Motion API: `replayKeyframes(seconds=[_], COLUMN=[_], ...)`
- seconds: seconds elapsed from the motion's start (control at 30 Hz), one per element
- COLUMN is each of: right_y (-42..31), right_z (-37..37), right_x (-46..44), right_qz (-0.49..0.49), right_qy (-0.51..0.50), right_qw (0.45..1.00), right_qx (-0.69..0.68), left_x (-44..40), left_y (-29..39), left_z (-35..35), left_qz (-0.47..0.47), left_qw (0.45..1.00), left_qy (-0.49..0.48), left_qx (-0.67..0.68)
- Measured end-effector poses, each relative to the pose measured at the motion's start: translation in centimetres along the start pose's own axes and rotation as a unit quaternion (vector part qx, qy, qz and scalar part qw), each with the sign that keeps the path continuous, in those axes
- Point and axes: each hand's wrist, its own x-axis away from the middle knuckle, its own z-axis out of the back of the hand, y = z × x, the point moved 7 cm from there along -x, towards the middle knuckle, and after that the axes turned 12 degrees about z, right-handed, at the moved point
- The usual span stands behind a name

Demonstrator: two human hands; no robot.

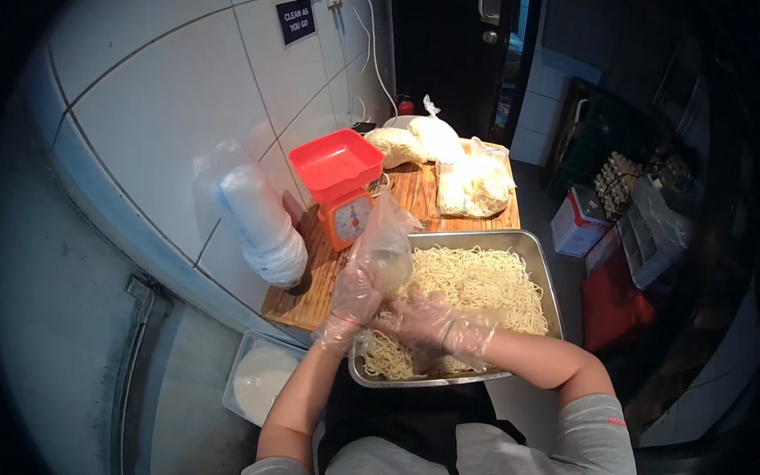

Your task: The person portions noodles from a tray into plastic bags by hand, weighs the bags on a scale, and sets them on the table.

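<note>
My left hand (357, 294), in a clear plastic glove, is closed around a clear plastic bag (389, 229) over the left edge of a metal tray (553, 306). Yellow noodles (487, 283) fill much of that tray. Also gloved, my right hand (427, 321) is down among the noodles beside the bag, its fingers curled toward my left hand. Some noodles lie at its fingers, which partly hide them. Just beyond the bag stands an orange dial scale (347, 220) with a red pan (336, 162) on top.
Filled bags of noodles (476, 184) lie at the back of the wooden table (311, 306). A roll of plastic bags (263, 225) stands by the tiled wall. Below left is a plastic tub (262, 380) with something white. Crates and egg trays (616, 183) sit at right.
</note>
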Motion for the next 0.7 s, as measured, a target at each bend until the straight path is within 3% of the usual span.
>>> replayKeyframes(seconds=[0.13, 0.17, 0.3, 0.47, 0.53, 0.57, 0.63, 0.7], right_y=[3.1, 4.7, 7.9, 10.2, 11.2, 10.6, 11.1, 10.4], right_z=[0.5, 0.5, 5.6, 15.7, 18.1, 19.5, 19.5, 20.2], right_x=[0.3, 1.0, 4.9, 12.1, 13.7, 14.4, 14.1, 14.1], right_qz=[-0.009, -0.006, -0.004, -0.018, 0.104, 0.128, 0.066, 0.005], right_qy=[0.082, 0.182, 0.272, 0.427, 0.478, 0.459, 0.449, 0.403], right_qw=[0.979, 0.956, 0.923, 0.842, 0.704, 0.71, 0.823, 0.897], right_qx=[-0.188, -0.229, -0.272, -0.33, -0.516, -0.518, -0.341, -0.182], left_x=[0.2, 0.3, 0.0, 0.0, 0.1, 0.0, 0.1, 0.3], left_y=[-0.8, -0.9, 0.6, 0.2, 0.1, -0.3, -1.3, -1.5], left_z=[-0.1, -0.1, 1.0, 0.5, 0.6, 0.3, -0.1, -0.2], left_qz=[0.023, 0.01, -0.002, 0.031, 0.031, 0.035, 0.024, -0.011], left_qw=[0.995, 0.997, 0.999, 0.999, 0.999, 0.999, 0.999, 0.997], left_qy=[-0.01, 0.011, 0.036, -0.024, -0.025, -0.026, -0.005, 0.041], left_qx=[-0.096, -0.082, -0.01, -0.025, -0.023, -0.027, -0.044, -0.068])
